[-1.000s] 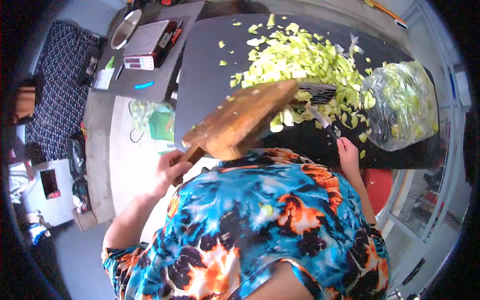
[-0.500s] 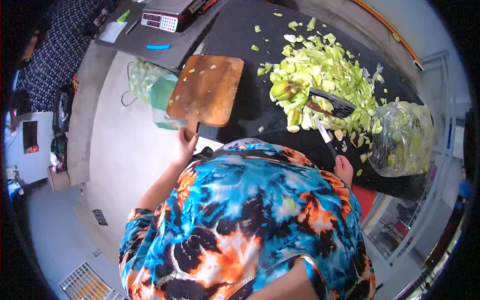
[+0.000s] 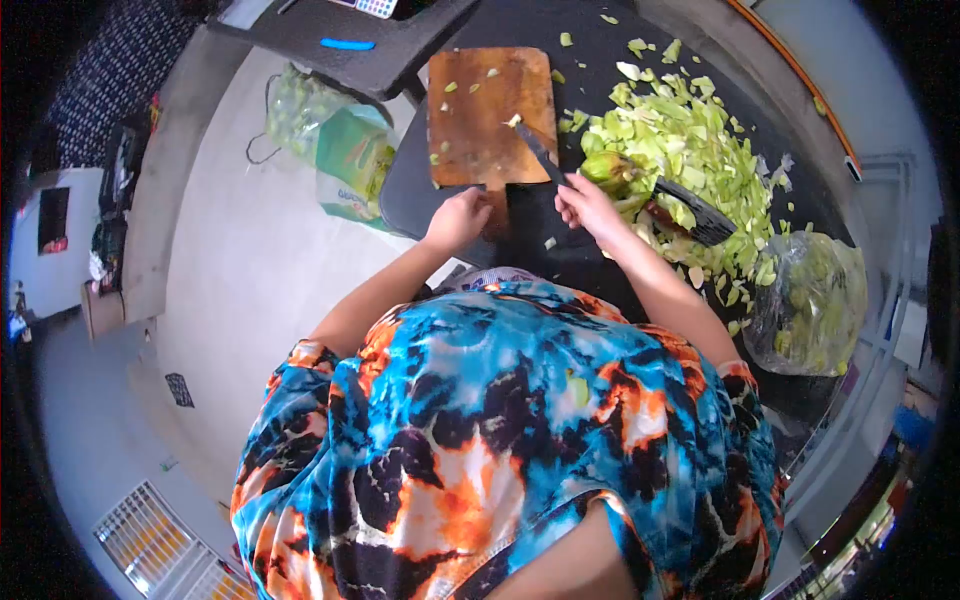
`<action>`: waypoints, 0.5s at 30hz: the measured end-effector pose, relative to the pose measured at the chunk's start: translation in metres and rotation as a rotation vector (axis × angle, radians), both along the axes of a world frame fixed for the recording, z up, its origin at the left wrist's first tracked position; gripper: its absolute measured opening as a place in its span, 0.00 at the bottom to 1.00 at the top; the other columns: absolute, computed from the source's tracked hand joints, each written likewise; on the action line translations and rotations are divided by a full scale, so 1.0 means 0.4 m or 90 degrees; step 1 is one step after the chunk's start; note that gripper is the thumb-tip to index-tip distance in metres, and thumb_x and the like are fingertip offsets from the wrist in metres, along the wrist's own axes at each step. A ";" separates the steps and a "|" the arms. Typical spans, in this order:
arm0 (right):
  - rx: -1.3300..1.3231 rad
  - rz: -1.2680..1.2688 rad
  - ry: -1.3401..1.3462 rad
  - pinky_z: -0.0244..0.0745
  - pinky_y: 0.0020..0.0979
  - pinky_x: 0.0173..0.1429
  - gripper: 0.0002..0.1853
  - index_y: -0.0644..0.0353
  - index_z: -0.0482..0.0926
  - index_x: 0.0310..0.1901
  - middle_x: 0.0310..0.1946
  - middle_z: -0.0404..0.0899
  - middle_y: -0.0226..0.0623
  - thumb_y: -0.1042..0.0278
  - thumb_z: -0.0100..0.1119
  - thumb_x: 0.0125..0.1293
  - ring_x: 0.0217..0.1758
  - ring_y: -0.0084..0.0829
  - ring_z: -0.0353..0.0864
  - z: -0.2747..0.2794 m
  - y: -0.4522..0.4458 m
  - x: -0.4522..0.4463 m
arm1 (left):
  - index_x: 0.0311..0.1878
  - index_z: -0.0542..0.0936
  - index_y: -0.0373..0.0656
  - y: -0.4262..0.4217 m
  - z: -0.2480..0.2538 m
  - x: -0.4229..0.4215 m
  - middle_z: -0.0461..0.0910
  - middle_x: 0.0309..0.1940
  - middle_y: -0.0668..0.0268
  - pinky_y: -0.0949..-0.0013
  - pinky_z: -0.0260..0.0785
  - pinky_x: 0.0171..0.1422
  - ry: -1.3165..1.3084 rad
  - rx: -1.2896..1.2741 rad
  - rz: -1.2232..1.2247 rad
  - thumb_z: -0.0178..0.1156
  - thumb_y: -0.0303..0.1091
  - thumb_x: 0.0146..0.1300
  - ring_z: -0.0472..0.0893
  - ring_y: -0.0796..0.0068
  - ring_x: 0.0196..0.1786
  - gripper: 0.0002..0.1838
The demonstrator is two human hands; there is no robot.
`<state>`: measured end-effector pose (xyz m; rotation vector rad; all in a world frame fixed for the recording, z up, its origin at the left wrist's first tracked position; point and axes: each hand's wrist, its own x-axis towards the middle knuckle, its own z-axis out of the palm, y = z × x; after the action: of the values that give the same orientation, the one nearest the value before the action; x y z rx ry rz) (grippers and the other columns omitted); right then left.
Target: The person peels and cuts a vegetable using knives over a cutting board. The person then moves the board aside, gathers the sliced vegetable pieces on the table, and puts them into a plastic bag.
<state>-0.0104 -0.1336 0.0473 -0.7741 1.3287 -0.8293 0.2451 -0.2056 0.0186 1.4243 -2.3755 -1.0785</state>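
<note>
Centrally, one squarish, worn wooden board (image 3: 480, 110) lies on the dark table (image 3: 585, 268), just ahead of the left hand (image 3: 462, 220), curled by its handle (image 3: 497, 212), grip unclear. The right hand (image 3: 592, 208) clamps one slim knife (image 3: 541, 158) over it. Rightward, one broad, dark cleaver (image 3: 695, 213) lies among many chopped green pieces (image 3: 690, 140), near one crinkled plastic bag (image 3: 818, 300).

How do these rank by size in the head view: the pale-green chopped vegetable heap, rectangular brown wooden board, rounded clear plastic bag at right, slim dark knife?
1. Heap
2. Board and bag: close in apparent area, so unranked; nearness to the camera may mislead
3. Knife, partly hidden by the right hand
</note>
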 end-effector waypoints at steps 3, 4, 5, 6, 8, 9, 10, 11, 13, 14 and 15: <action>-0.152 0.045 0.162 0.72 0.27 0.49 0.34 0.61 0.52 0.71 0.49 0.76 0.37 0.61 0.55 0.68 0.48 0.28 0.75 -0.019 -0.050 0.005 | 0.47 0.78 0.38 0.004 0.051 0.005 0.82 0.39 0.51 0.58 0.73 0.49 0.103 0.060 0.035 0.59 0.38 0.61 0.82 0.52 0.45 0.15; -0.203 0.042 0.231 0.58 0.34 0.69 0.40 0.60 0.47 0.72 0.65 0.64 0.46 0.59 0.58 0.66 0.69 0.37 0.62 -0.024 -0.060 0.001 | 0.46 0.78 0.39 0.006 0.026 0.027 0.82 0.37 0.52 0.62 0.74 0.45 0.121 0.022 0.034 0.59 0.37 0.62 0.83 0.58 0.41 0.14; -0.214 0.057 0.287 0.44 0.36 0.75 0.40 0.58 0.48 0.73 0.71 0.54 0.49 0.58 0.58 0.65 0.76 0.39 0.48 -0.019 -0.052 -0.025 | 0.46 0.78 0.39 0.007 0.009 0.055 0.82 0.36 0.54 0.63 0.74 0.42 0.107 0.038 0.068 0.58 0.36 0.62 0.83 0.61 0.39 0.13; -0.244 0.081 0.347 0.45 0.36 0.75 0.40 0.59 0.50 0.72 0.70 0.56 0.49 0.58 0.59 0.64 0.75 0.39 0.50 0.075 -0.035 -0.026 | 0.46 0.79 0.39 0.016 -0.008 0.091 0.83 0.35 0.56 0.65 0.74 0.40 0.091 0.056 0.097 0.58 0.36 0.62 0.82 0.64 0.37 0.13; -0.324 0.174 0.349 0.48 0.36 0.74 0.36 0.61 0.58 0.69 0.68 0.58 0.48 0.58 0.60 0.62 0.72 0.39 0.55 0.298 0.013 -0.027 | 0.46 0.79 0.38 0.026 -0.072 0.178 0.83 0.34 0.57 0.66 0.74 0.40 0.091 0.094 0.157 0.58 0.36 0.63 0.83 0.67 0.36 0.13; -0.373 0.243 0.288 0.48 0.36 0.74 0.33 0.61 0.64 0.66 0.67 0.60 0.47 0.58 0.61 0.61 0.71 0.39 0.57 0.406 0.046 -0.029 | 0.45 0.79 0.37 0.032 -0.106 0.224 0.83 0.34 0.55 0.66 0.74 0.42 0.105 0.117 0.188 0.58 0.36 0.63 0.83 0.67 0.37 0.13; -0.502 0.368 0.187 0.52 0.40 0.73 0.28 0.59 0.69 0.62 0.59 0.66 0.47 0.57 0.59 0.62 0.70 0.43 0.58 0.538 0.070 -0.020 | 0.44 0.79 0.37 0.040 -0.101 0.253 0.83 0.34 0.57 0.66 0.74 0.39 0.096 0.146 0.219 0.57 0.36 0.63 0.82 0.70 0.35 0.12; -0.571 0.403 0.100 0.55 0.41 0.70 0.25 0.59 0.71 0.58 0.55 0.68 0.45 0.57 0.61 0.61 0.66 0.42 0.60 0.624 0.110 -0.003 | 0.44 0.80 0.37 0.051 -0.097 0.277 0.83 0.34 0.58 0.67 0.74 0.37 0.083 0.175 0.250 0.57 0.35 0.64 0.81 0.73 0.34 0.12; -0.690 0.425 -0.013 0.60 0.43 0.64 0.20 0.59 0.73 0.49 0.49 0.71 0.43 0.58 0.63 0.60 0.59 0.40 0.65 0.727 0.188 0.054 | 0.44 0.80 0.38 0.055 -0.094 0.300 0.82 0.34 0.60 0.69 0.73 0.32 0.098 0.222 0.303 0.56 0.36 0.64 0.80 0.77 0.33 0.12; -0.733 0.416 -0.038 0.63 0.44 0.61 0.17 0.59 0.74 0.45 0.45 0.73 0.41 0.59 0.64 0.59 0.55 0.39 0.68 0.751 0.213 0.078 | 0.44 0.80 0.38 0.048 -0.076 0.290 0.82 0.35 0.58 0.68 0.73 0.37 0.090 0.240 0.303 0.56 0.36 0.64 0.81 0.72 0.34 0.12; -0.758 0.408 -0.033 0.66 0.45 0.58 0.15 0.59 0.76 0.41 0.42 0.75 0.40 0.59 0.65 0.58 0.51 0.38 0.71 0.764 0.224 0.092 | 0.45 0.79 0.37 0.033 -0.076 0.273 0.82 0.34 0.60 0.68 0.73 0.36 0.077 0.185 0.250 0.56 0.35 0.64 0.80 0.73 0.34 0.12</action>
<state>0.0262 -0.0439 0.3527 -1.9479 0.3426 -1.0526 0.3545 -0.1924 -0.0117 1.7636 -1.8047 -1.3841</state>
